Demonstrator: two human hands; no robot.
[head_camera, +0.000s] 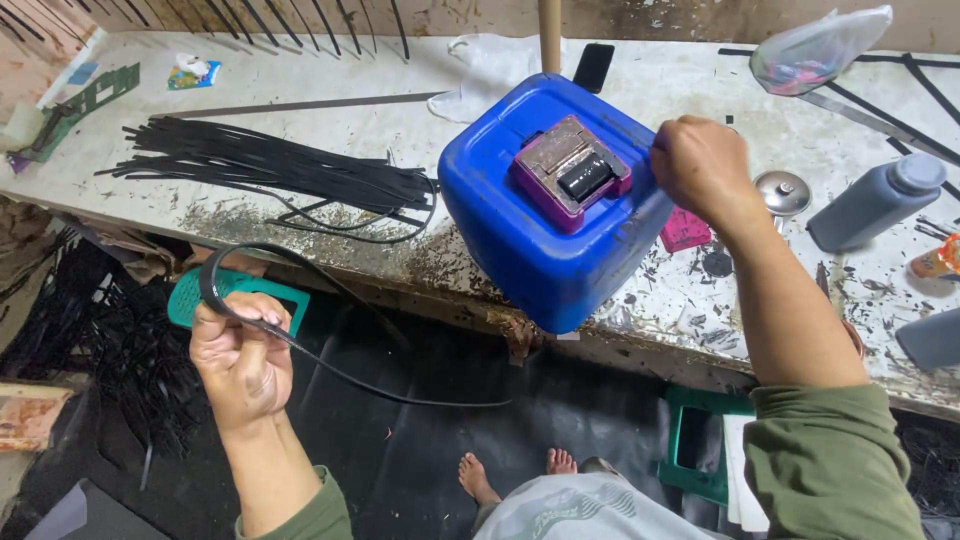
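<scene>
From my remote seat I see my left hand (240, 362) at about eight o'clock in the view, its grip closed around a looped black strip (300, 300) that curls over the fist and trails off toward four o'clock above the dark floor. My right hand (703, 163) sits at about two o'clock, fist closed at the right edge of a blue plastic jerrycan (545, 220); I cannot tell whether the fingers pinch the far end of a strip or only press on the can. The jerrycan lies on its side at the front edge of the stained surface (330, 230), overhanging it slightly. On top of the can rests a small purple block device (570, 170) with a dark slot in its middle.

As I judge it, one strip is in hand and looks to be mid-handling at the device, so this piece is underway rather than finished. A sizeable bundle of black strips (270, 165) lies on the surface at ten o'clock, well apart from the can; whether those are done or waiting I cannot tell. More dark strips are heaped on the floor at nine o'clock. A grey bottle (875, 200) lies at three o'clock, untouched, near a small metal lid (783, 190).
</scene>
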